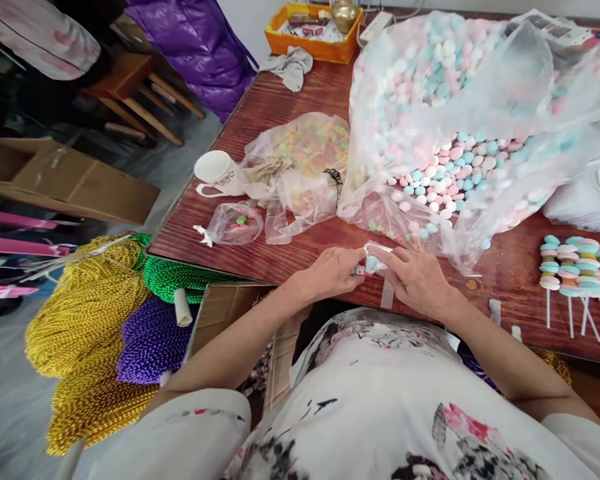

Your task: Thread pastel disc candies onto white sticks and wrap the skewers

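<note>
At the table's front edge, my left hand (336, 272) and my right hand (423, 279) meet over a small white plastic wrapper (379, 248). Fingers of both hands are closed on it. Bits of pale blue and red show between the fingertips; what they belong to is too small to make out. Just beyond the hands lies a large clear plastic bag (510, 113), its opening spread and full of pink, white and blue round candies (453, 173). Lollipop-like sticks threaded with such candies (577, 267) lie to the right.
A white mug (215, 167), a small bag of gummy-like pieces (237, 223) and a larger knotted bag (310, 143) stand left. An orange tray (307, 53) sits at the back. Gold bead strands (85, 307) and a cardboard box (70, 177) are beside the table; another person sits beyond.
</note>
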Available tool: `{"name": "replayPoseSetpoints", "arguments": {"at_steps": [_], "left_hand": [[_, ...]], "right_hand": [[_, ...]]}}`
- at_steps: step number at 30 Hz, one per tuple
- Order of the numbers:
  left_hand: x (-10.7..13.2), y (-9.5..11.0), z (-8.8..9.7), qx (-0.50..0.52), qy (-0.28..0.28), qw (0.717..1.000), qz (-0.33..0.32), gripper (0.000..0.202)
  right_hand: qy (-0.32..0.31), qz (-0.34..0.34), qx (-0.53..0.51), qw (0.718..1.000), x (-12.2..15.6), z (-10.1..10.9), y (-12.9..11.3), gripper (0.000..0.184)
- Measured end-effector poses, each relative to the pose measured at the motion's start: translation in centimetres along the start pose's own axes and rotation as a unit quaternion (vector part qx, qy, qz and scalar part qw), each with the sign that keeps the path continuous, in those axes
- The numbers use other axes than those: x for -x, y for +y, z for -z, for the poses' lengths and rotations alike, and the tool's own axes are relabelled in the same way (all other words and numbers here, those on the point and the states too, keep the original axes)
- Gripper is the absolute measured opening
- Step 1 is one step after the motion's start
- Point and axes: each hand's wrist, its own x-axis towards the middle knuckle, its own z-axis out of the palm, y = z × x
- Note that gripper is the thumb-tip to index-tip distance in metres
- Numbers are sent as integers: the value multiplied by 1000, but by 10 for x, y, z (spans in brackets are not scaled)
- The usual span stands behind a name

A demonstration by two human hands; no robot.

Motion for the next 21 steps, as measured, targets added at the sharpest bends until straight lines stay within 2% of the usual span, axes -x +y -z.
{"name": "replayPoseSetpoints", "arguments": {"at_steps": [4,7,11,14,17,21], "left_hand": [[-2,5,-16,48,81,996,5,19],[-2,3,-24,49,111,992,21,13],[-2,0,-32,21,106,993,47,7],[-2,0,-35,10,88,995,47,8],[-3,-1,-33,9,80,996,30,13],[-4,-7,-28,-39,110,992,38,14]], "right_hand": [[21,-12,9,1000,-4,-2,2,26],[-7,-2,16,1000,-4,-8,5,27],[-91,5,42,995,-3,-11,6,33],[-135,39,58,988,-2,-14,6,36],[-151,64,64,984,-3,-17,7,35],[-132,31,47,990,-11,-16,7,35]]}}
